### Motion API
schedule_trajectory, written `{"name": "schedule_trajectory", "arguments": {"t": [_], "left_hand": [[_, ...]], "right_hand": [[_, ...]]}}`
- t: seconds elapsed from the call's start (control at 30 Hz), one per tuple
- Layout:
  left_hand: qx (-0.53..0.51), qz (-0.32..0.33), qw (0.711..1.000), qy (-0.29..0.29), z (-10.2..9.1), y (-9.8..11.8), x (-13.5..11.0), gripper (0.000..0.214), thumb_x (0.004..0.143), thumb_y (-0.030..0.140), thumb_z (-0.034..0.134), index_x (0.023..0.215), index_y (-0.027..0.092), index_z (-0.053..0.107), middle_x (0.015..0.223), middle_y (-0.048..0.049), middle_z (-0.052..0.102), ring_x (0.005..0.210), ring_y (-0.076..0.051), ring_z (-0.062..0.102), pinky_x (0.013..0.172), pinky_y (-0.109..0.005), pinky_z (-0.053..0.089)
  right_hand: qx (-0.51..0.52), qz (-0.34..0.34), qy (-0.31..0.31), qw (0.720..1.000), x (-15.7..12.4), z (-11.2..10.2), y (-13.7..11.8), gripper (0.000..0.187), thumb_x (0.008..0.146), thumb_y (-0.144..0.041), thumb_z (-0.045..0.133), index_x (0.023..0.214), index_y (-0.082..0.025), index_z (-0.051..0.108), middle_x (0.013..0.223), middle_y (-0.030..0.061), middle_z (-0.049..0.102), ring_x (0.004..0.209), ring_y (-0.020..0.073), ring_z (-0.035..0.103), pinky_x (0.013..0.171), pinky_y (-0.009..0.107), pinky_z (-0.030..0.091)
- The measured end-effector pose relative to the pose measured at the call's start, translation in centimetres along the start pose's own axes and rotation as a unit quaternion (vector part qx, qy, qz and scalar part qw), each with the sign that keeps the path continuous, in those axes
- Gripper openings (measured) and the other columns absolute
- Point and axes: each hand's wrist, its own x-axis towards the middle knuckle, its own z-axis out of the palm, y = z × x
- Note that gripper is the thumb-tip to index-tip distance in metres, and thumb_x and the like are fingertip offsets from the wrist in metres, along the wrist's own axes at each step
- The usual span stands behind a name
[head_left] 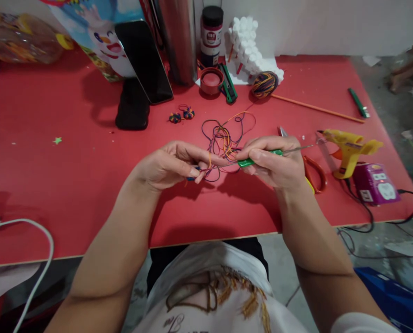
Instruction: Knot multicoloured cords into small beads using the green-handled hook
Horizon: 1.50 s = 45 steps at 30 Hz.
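My left hand [173, 164] pinches a small dark-blue crocheted piece [192, 174], partly hidden by the fingers, and yarn loops over its index finger. Held in my right hand [272, 159] is a crochet hook with a green grip [246, 162]; its thin metal shaft reaches left to the piece. Behind both hands lies a loose tangle of multicoloured yarn [223, 136]. Two small crocheted flowers [182, 114] rest farther back on the left. The yarn ball [265, 84] sits at the back right, beside a thin orange stick [317, 109].
On the right are a yellow glue gun [347, 148], a purple box [376, 184] with cables and red-handled pliers [316, 175]. A phone [144, 62], a metal flask [178, 41], a jar [211, 34], a green cutter [229, 85] and a white model [244, 41] stand or lie behind.
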Motion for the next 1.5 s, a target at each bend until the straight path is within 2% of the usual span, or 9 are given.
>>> {"name": "schedule_trajectory", "arguments": {"t": [0.13, 0.4, 0.53, 0.63, 0.73, 0.87, 1.03, 1.2, 1.5], "left_hand": [[0.016, -0.002, 1.0, -0.002, 0.2, 0.0, 0.2, 0.039, 0.067, 0.017, 0.087, 0.106, 0.013, 0.092, 0.068, -0.0093, 0.073, 0.062, -0.013, 0.058, 0.053, -0.022, 0.045], [0.006, -0.001, 1.0, 0.001, -0.4, -0.3, 0.2, 0.031, 0.067, 0.018, 0.087, 0.096, 0.008, 0.092, 0.062, -0.0108, 0.07, 0.059, -0.016, 0.064, 0.059, -0.028, 0.052], [-0.002, 0.002, 1.0, -0.004, 0.3, -0.8, 0.4, 0.038, 0.071, 0.017, 0.091, 0.109, 0.012, 0.091, 0.069, -0.0098, 0.077, 0.063, -0.015, 0.068, 0.06, -0.023, 0.051], [-0.061, 0.037, 0.997, 0.013, 1.1, -1.6, 0.8, 0.033, 0.073, 0.014, 0.093, 0.105, 0.019, 0.092, 0.075, -0.008, 0.08, 0.07, -0.015, 0.074, 0.072, -0.025, 0.058], [-0.091, 0.067, 0.993, 0.046, 1.7, -2.2, 1.2, 0.028, 0.073, 0.015, 0.096, 0.101, 0.016, 0.091, 0.076, -0.0088, 0.08, 0.072, -0.016, 0.076, 0.073, -0.025, 0.06], [-0.116, 0.045, 0.992, 0.035, 1.9, -2.5, 1.5, 0.03, 0.081, 0.017, 0.092, 0.111, 0.015, 0.09, 0.077, -0.008, 0.078, 0.071, -0.013, 0.073, 0.072, -0.021, 0.059], [-0.129, 0.04, 0.99, 0.031, 1.8, -2.6, 1.5, 0.03, 0.088, 0.021, 0.087, 0.116, 0.01, 0.088, 0.069, -0.0061, 0.069, 0.066, -0.01, 0.066, 0.068, -0.018, 0.055], [-0.097, 0.039, 0.993, 0.05, 1.7, -2.6, 1.5, 0.03, 0.085, 0.023, 0.09, 0.112, 0.012, 0.089, 0.07, -0.0073, 0.071, 0.065, -0.012, 0.066, 0.066, -0.02, 0.054], [-0.069, 0.071, 0.991, 0.085, 1.9, -2.4, 1.7, 0.027, 0.079, 0.024, 0.093, 0.102, 0.01, 0.089, 0.074, -0.0067, 0.074, 0.066, -0.012, 0.07, 0.066, -0.021, 0.06]], "right_hand": [[-0.018, 0.019, -0.002, 1.0, -0.1, -0.1, -0.6, 0.016, 0.089, -0.035, 0.09, 0.092, -0.019, 0.092, 0.061, 0.0022, 0.072, 0.051, 0.0098, 0.06, 0.044, 0.019, 0.05], [0.007, 0.011, -0.034, 0.999, 0.1, -0.4, -0.9, 0.013, 0.09, -0.032, 0.089, 0.091, -0.019, 0.092, 0.065, 0.0035, 0.076, 0.05, 0.0089, 0.06, 0.042, 0.019, 0.045], [0.051, -0.007, -0.043, 0.998, 0.2, 0.2, -0.1, 0.015, 0.091, -0.033, 0.088, 0.094, -0.019, 0.091, 0.071, 0.0046, 0.079, 0.054, 0.0095, 0.064, 0.044, 0.019, 0.045], [0.102, -0.012, 0.002, 0.995, 0.3, 1.7, 0.6, 0.014, 0.093, -0.035, 0.085, 0.094, -0.022, 0.091, 0.065, 0.0015, 0.076, 0.05, 0.0075, 0.057, 0.044, 0.018, 0.04], [0.091, -0.018, 0.054, 0.994, 0.3, 2.8, 1.1, 0.02, 0.092, -0.041, 0.087, 0.1, -0.023, 0.09, 0.068, 0.0013, 0.077, 0.053, 0.0084, 0.056, 0.048, 0.021, 0.043], [0.082, 0.002, 0.103, 0.991, 0.3, 2.8, 1.1, 0.02, 0.087, -0.042, 0.09, 0.094, -0.022, 0.09, 0.065, 0.0007, 0.074, 0.053, 0.0083, 0.054, 0.047, 0.021, 0.041], [0.084, 0.019, 0.113, 0.99, 0.5, 2.3, 1.1, 0.018, 0.086, -0.039, 0.089, 0.09, -0.021, 0.09, 0.06, -0.0007, 0.069, 0.048, 0.0061, 0.045, 0.046, 0.02, 0.034], [0.073, 0.026, 0.12, 0.99, 1.0, 2.5, 1.4, 0.02, 0.083, -0.04, 0.09, 0.086, -0.019, 0.089, 0.052, -0.003, 0.059, 0.047, 0.0063, 0.035, 0.046, 0.023, 0.025], [0.094, 0.018, 0.123, 0.988, 1.1, 2.3, 1.6, 0.018, 0.083, -0.037, 0.09, 0.085, -0.019, 0.089, 0.052, -0.0028, 0.06, 0.047, 0.005, 0.037, 0.047, 0.022, 0.023]]}}
